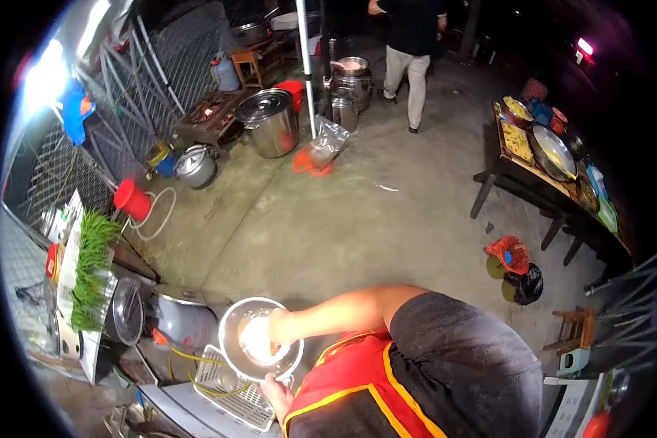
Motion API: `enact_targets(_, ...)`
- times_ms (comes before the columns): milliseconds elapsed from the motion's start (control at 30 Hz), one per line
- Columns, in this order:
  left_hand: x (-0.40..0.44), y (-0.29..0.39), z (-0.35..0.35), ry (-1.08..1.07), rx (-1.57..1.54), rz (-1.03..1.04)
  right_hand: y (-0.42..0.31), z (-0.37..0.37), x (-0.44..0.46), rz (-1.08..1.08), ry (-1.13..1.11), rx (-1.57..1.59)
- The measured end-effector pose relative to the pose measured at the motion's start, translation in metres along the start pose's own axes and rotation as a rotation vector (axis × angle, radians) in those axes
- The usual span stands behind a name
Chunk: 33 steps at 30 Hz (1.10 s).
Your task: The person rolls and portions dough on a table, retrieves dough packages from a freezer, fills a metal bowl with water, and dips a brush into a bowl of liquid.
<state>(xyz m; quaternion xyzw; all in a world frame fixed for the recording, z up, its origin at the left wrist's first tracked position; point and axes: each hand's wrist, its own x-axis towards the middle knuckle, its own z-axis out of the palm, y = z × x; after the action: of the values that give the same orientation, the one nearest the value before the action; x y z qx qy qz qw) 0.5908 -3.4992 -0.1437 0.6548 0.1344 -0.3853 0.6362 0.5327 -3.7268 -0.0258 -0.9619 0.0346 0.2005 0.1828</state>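
Note:
A round metal bowl [230,328] with something bright white [255,337] inside is at the lower middle of the head view. One hand [277,328], on the bare arm that comes from the right, reaches into the bowl and touches the white stuff; glare hides its fingertips. The other hand [274,390] is at the bowl's lower rim, with its fingers against the edge. Under and beside the bowl lies a white plastic basket [226,394] with a yellow hose [197,358] across it.
A large lidded steel pot [270,131] and a lit stove [208,113] stand at the back left. A person [412,44] walks at the back. On the right is a table [489,179] with food trays. Green vegetables [91,270] lie on the left.

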Motion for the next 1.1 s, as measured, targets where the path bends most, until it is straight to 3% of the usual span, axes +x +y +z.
enact_targets(133, -0.020, 0.003, 0.046, -0.002, -0.095, -0.003, 0.030, -0.005, -0.040, -0.002, 0.108, 0.058)
enact_targets(233, -0.037, 0.005, 0.083, 0.114, -0.032, 0.121, 0.059, 0.012, -0.042, 0.044, 0.147, 0.207)
enact_targets(333, -0.022, 0.002, 0.081, -0.090, 0.140, -0.003, 0.078, -0.003, -0.085, 0.113, 0.097, 0.353)
enact_targets(400, -0.023, 0.001, 0.093, -0.054, 0.179, -0.024, 0.092, 0.020, -0.076, 0.156, 0.180, 0.415)
enact_targets(500, -0.031, 0.000, 0.118, -0.067, 0.226, -0.022, 0.103, 0.024, -0.103, 0.116, 0.378, 0.202)
enact_targets(600, -0.035, 0.002, 0.137, -0.091, 0.272, -0.029, 0.101, 0.024, -0.118, 0.209, 0.385, 0.039)
enact_targets(700, -0.043, 0.007, 0.152, -0.222, 0.265, -0.056, 0.102, 0.037, -0.132, 0.181, 0.511, 0.166)
enact_targets(800, -0.042, 0.006, 0.158, -0.256, 0.229, -0.046, 0.097, 0.027, -0.144, 0.223, 0.377, 0.055)
enact_targets(967, -0.031, 0.005, 0.155, -0.339, 0.363, -0.018, 0.092, 0.028, -0.144, 0.301, 0.369, 0.078)
enact_targets(1100, -0.028, 0.002, 0.154, -0.326, 0.274, -0.019, 0.096, 0.032, -0.141, 0.290, 0.384, 0.138)
